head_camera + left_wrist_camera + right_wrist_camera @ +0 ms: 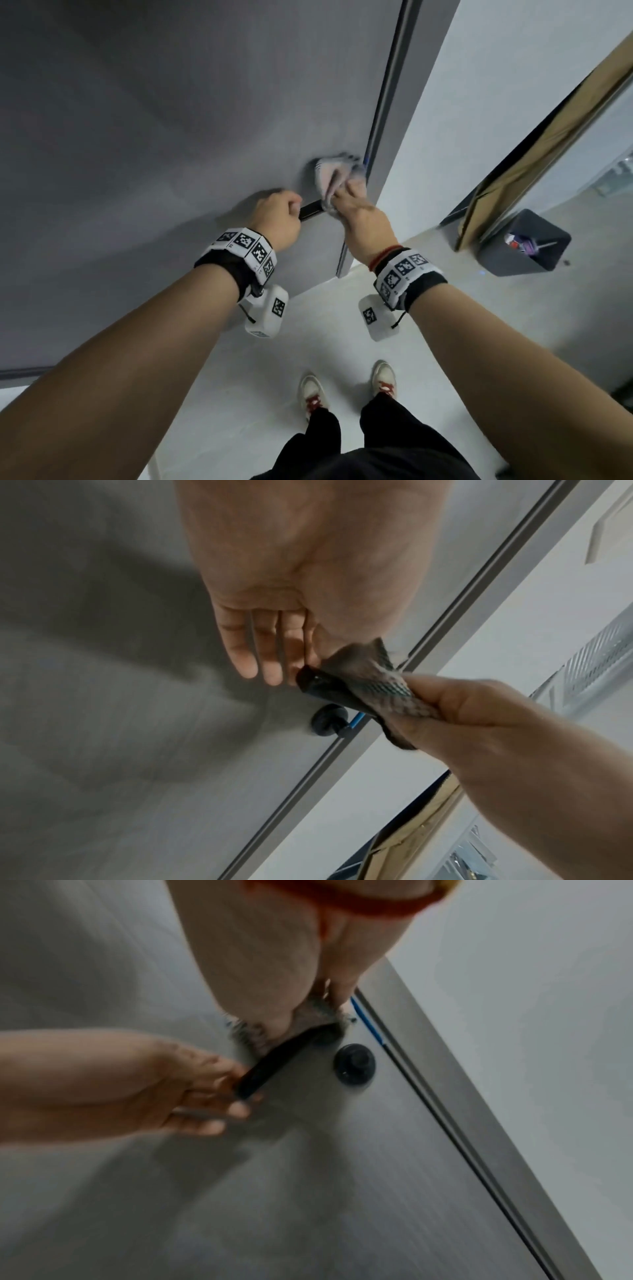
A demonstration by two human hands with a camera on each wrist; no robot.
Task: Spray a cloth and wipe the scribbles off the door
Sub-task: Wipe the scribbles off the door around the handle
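The grey door (171,120) fills most of the head view, its latch edge running beside a white wall (479,102); a blue scribble (368,1026) runs along that edge, just beside the round black lock (354,1065). The left hand (277,214) has its fingers curled round the outer end of the black door handle (310,209), apparently steadying the door; the right hand (359,212) pinches the bunched cloth (337,174) and presses it on the door near the latch edge, above the handle's inner end. The cloth looks light, soft and limp, so it likely handles best wadded into a pad under the fingertips; a wet door may be slick. A dark bin (524,241) stands by the wall; its contents carry no legible writing; the wristbands bear only coded squares.
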